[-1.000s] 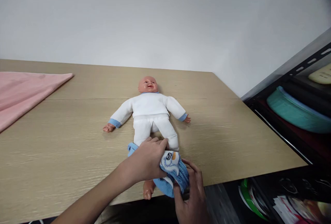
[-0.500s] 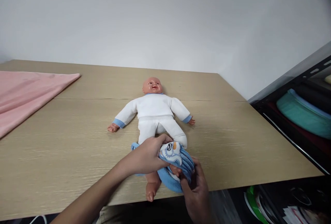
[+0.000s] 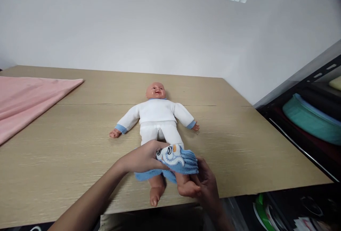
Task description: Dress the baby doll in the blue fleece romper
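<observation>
A baby doll (image 3: 158, 112) with a white cloth body and blue wrist trim lies on its back, head away from me. Around its lower legs are light-blue plush pants (image 3: 190, 161) with an embroidered white cartoon face. My left hand (image 3: 144, 158) is closed on the bunched pants beside that face, thumb in front. At the right side, my right hand (image 3: 209, 183) is closed on the edge of the pants, next to the doll's bare foot (image 3: 188, 189); its fingertips are partly hidden. The other bare foot (image 3: 156, 195) points toward me near the table edge.
The wooden table (image 3: 80, 167) meets a pale wall behind the doll. A pink cloth (image 3: 32, 99) lies at the left. On the right is a black shelf with a teal folded item (image 3: 311, 119). Below the table's right front edge sits a green-rimmed round object (image 3: 262, 213).
The pants leg has been drawn up over the doll's foot on the right, which now sticks out below the cloth. The camera view has shifted slightly.
</observation>
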Available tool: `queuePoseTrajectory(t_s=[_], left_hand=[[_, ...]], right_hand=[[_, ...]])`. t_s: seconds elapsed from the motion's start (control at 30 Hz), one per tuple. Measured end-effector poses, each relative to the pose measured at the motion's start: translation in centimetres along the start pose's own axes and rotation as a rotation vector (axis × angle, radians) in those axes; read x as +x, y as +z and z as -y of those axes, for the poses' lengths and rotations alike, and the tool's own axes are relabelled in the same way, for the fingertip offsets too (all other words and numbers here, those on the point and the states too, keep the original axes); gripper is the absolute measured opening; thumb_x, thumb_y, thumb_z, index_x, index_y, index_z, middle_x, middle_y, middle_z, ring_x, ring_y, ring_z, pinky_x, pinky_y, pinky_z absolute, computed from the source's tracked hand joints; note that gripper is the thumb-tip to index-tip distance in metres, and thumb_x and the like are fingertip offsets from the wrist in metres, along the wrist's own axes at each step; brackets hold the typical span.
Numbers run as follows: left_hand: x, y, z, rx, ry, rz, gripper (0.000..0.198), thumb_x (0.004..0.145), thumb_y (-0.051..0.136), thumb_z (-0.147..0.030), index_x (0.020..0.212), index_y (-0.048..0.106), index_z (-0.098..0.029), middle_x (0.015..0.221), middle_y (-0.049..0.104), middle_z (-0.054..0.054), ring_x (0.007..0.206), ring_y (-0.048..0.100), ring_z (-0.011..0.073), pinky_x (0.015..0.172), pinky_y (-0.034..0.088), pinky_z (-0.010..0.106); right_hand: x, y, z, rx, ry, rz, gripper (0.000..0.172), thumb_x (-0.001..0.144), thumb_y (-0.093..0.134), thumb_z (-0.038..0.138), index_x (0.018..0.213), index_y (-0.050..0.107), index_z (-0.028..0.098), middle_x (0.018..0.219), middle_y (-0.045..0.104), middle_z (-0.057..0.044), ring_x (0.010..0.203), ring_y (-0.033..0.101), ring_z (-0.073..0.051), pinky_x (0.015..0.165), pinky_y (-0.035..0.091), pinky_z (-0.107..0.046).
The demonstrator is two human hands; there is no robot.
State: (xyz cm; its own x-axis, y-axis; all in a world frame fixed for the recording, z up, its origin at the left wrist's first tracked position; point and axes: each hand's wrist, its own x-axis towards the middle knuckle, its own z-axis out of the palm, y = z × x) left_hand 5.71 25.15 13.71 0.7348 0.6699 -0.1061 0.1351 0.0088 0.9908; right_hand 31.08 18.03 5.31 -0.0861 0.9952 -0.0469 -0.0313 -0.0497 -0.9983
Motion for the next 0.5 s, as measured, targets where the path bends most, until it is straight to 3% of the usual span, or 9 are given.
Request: queuePoseTrajectory(t_s=[0.07, 0.17, 0.27, 0.37, 0.43, 0.5], left_hand=[[0.2, 0.0, 0.1, -0.032, 0.011, -0.025, 0.033, 0.087, 0.087, -0.039, 0.107, 0.074, -0.016, 0.099, 0.073, 0.003, 0.093, 0.063, 0.0210, 0.087, 0.051, 0.031], [0.5, -0.1, 0.4, -0.016, 0.006, -0.051, 0.043, 0.083, 0.091, -0.045, 0.110, 0.076, -0.015, 0.098, 0.072, 0.002, 0.090, 0.061, 0.0199, 0.085, 0.048, 0.030], [0.6, -0.4, 0.9, 0.009, -0.009, -0.049, 0.045, 0.085, 0.088, -0.052, 0.104, 0.075, -0.014, 0.087, 0.065, -0.001, 0.080, 0.053, 0.0162, 0.074, 0.042, 0.027], [0.7, -0.4, 1.0, -0.025, -0.001, -0.075, 0.041, 0.089, 0.085, -0.052, 0.101, 0.073, -0.014, 0.086, 0.064, -0.001, 0.080, 0.052, 0.0158, 0.075, 0.042, 0.027], [0.8, -0.3, 0.6, -0.040, 0.014, -0.117, 0.039, 0.090, 0.085, -0.049, 0.106, 0.073, -0.016, 0.093, 0.068, 0.000, 0.087, 0.057, 0.0176, 0.081, 0.046, 0.028], [0.8, 0.0, -0.1, -0.004, 0.025, -0.173, 0.041, 0.090, 0.085, -0.048, 0.115, 0.072, -0.018, 0.104, 0.072, 0.001, 0.095, 0.062, 0.0203, 0.087, 0.049, 0.030]], right_hand=[[1.4, -0.8, 1.6, -0.063, 0.044, 0.135, 0.044, 0.098, 0.072, 0.059, 0.122, 0.072, 0.023, 0.122, 0.081, -0.012, 0.117, 0.075, -0.031, 0.105, 0.060, -0.046], [3.8, -2.1, 4.1, -0.149, 0.094, 0.436, 0.044, 0.101, 0.072, 0.053, 0.132, 0.073, 0.023, 0.135, 0.078, -0.012, 0.128, 0.072, -0.031, 0.112, 0.056, -0.048], [5.6, -3.6, 5.3, -0.190, 0.083, 0.641, 0.059, 0.096, 0.079, 0.051, 0.145, 0.066, 0.023, 0.144, 0.073, -0.013, 0.135, 0.068, -0.032, 0.117, 0.052, -0.050], [6.3, -4.5, 5.1, -0.136, 0.071, 0.675, 0.072, 0.091, 0.082, 0.057, 0.153, 0.060, 0.028, 0.152, 0.067, -0.011, 0.142, 0.062, -0.031, 0.123, 0.046, -0.051], [6.6, -4.4, 4.7, -0.112, 0.034, 0.615, 0.064, 0.095, 0.075, 0.062, 0.148, 0.064, 0.028, 0.148, 0.069, -0.009, 0.140, 0.063, -0.030, 0.124, 0.043, -0.051], [7.0, -3.6, 4.4, -0.135, -0.031, 0.467, 0.051, 0.098, 0.071, 0.063, 0.132, 0.072, 0.026, 0.129, 0.074, -0.008, 0.124, 0.068, -0.029, 0.115, 0.050, -0.047]])
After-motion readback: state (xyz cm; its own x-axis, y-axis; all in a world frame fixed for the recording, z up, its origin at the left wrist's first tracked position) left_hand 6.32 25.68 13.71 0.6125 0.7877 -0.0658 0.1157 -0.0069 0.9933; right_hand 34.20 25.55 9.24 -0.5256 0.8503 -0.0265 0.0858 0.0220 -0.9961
